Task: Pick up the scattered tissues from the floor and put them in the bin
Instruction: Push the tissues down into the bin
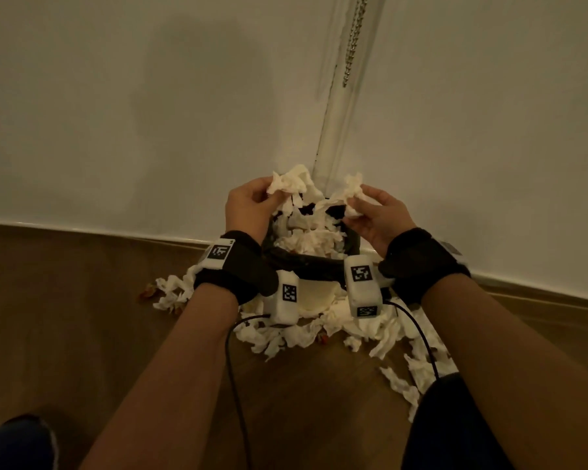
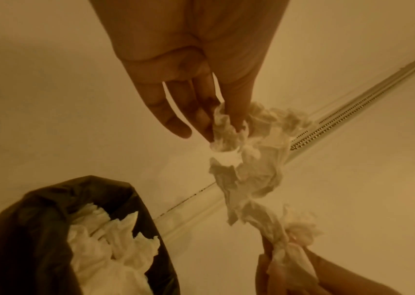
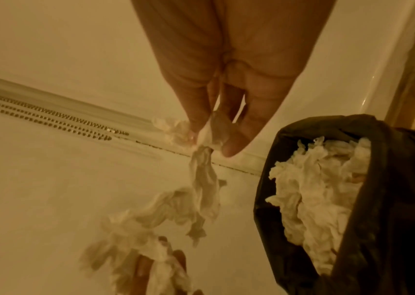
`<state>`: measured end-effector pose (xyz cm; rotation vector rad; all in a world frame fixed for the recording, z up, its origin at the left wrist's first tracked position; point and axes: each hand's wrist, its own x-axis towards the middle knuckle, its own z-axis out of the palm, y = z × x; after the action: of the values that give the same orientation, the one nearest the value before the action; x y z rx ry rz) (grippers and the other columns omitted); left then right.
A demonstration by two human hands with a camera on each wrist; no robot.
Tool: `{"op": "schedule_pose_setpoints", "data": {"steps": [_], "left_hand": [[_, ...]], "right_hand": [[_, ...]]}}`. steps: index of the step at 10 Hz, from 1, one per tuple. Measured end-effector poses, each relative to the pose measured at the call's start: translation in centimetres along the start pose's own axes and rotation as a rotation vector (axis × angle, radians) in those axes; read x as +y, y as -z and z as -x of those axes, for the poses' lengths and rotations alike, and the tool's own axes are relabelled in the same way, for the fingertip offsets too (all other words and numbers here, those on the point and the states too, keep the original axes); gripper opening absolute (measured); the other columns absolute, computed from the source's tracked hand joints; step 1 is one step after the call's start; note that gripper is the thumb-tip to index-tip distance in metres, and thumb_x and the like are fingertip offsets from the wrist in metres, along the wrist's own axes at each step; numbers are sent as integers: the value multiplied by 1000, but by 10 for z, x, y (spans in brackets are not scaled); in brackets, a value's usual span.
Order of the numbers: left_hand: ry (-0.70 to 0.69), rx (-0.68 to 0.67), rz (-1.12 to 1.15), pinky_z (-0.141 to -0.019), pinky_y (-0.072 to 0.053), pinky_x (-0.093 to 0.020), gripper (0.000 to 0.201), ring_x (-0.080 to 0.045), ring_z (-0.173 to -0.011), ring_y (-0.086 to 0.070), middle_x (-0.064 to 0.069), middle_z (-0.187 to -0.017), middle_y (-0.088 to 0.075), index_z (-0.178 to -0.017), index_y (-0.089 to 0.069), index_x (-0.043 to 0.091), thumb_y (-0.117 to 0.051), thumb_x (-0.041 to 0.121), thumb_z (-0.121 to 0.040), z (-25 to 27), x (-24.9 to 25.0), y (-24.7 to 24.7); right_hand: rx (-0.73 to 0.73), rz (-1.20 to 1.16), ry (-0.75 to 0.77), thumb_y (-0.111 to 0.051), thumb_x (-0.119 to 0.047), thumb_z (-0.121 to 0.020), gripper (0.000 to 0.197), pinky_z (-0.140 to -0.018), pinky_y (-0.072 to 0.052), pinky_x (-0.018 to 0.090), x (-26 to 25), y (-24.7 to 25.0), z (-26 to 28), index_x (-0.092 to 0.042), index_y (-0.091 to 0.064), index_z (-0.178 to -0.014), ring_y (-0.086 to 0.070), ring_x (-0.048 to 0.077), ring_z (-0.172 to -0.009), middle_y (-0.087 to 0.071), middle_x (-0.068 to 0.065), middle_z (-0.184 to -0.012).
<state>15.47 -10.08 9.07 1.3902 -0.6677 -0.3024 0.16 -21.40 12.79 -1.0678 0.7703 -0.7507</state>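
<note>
While both hands hover over the bin [image 1: 319,257], left hand [image 1: 248,208] and right hand [image 1: 379,218] pinching one tissue strand [image 2: 249,169], more tissues [image 1: 319,329] on floor [image 1: 65,317]

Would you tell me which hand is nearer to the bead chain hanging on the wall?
Right. The right hand holds tissue just right of the bin, almost below the chain; the left hand is further left, across the bin.

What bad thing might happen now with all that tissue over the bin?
1. The bin already looks heaped with tissue, so more may spill over its rim.
2. The tissue strip stretches between the left hand and right hand; it may tear.
3. The strip hangs partly beyond the rim, so dropped bits may miss.
</note>
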Motion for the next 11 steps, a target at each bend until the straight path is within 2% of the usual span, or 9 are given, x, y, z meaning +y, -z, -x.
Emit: {"op": "schedule_pose_setpoints", "data": {"steps": [2, 3, 4, 5, 6, 7, 9, 10, 11], "left_hand": [[-41, -35, -328, -79, -48, -22, 25, -13, -83, -61, -3, -94, -69, -107, -69, 14, -68, 15, -82, -3, -18, -14], [-104, -99, -662, -80, -39, -17, 29, -17, -89, -59, -5, -103, -65, -112, -67, 14, -67, 18, -83, 0, -34, -15], [-116, -158, -822, -83, -36, -16, 29, -15, -92, -53, -5, -116, -51, -114, -65, 11, -63, 15, -85, 3, -52, -17], [-103, -245, -925, -89, -45, -25, 23, -16, -89, -50, -8, -123, -40, -112, -61, 8, -55, 13, -91, 9, -61, -23], [-114, -384, -1083, -91, -48, -34, 24, -27, -96, -55, -12, -128, -34, -114, -58, 4, -51, 8, -92, 15, -67, -36], [-126, -489, -1172, -85, -49, -34, 26, -28, -89, -56, -13, -130, -33, -115, -59, 3, -51, 10, -92, 22, -65, -48], [-122, -712, -1294, -87, -48, -39, 32, -31, -99, -56, -14, -126, -45, -115, -59, 11, -37, 24, -96, 21, -61, -56], [-150, -758, -1433, -96, -36, -40, 30, -24, -103, -56, -7, -112, -60, -110, -58, 15, -33, 25, -96, 18, -60, -56], [-54, -725, -1432, -107, -18, -46, 32, -23, -102, -57, -4, -104, -64, -114, -51, 17, -27, 30, -97, 16, -61, -55]], "right_hand": [[108, 245, 92, -67, 0, -82, 16, -54, -49, 24, 14, 14, -26, -13, -59, -76, -56, 19, -67, -61, 9, -79], [121, 655, 146, -71, -10, -81, 6, -74, -56, 35, 27, 20, -35, -14, -67, -78, -65, 26, -80, -66, 9, -81], [109, 952, 174, -68, -13, -83, 10, -87, -54, 36, 40, 25, -40, -13, -72, -92, -66, 24, -91, -70, 9, -94], [63, 1149, 150, -58, -9, -88, 21, -94, -50, 33, 47, 21, -42, -10, -70, -106, -63, 24, -101, -68, 11, -109], [-41, 1356, 142, -51, -7, -89, 30, -98, -43, 32, 53, 11, -40, -3, -65, -115, -55, 30, -113, -61, 16, -120], [-144, 1437, 95, -52, -9, -89, 33, -97, -40, 33, 62, 2, -37, -3, -59, -121, -48, 32, -119, -52, 19, -128], [-381, 1702, 18, -42, -11, -95, 35, -101, -38, 32, 73, -11, -29, -1, -52, -127, -48, 31, -120, -51, 19, -131], [-450, 1882, -60, -43, -16, -97, 39, -106, -35, 32, 78, -13, -29, -3, -44, -134, -45, 29, -126, -44, 17, -139], [-469, 1980, -71, -48, -16, -95, 41, -106, -37, 39, 82, -14, -30, -8, -41, -135, -44, 29, -125, -40, 13, -138]]}}
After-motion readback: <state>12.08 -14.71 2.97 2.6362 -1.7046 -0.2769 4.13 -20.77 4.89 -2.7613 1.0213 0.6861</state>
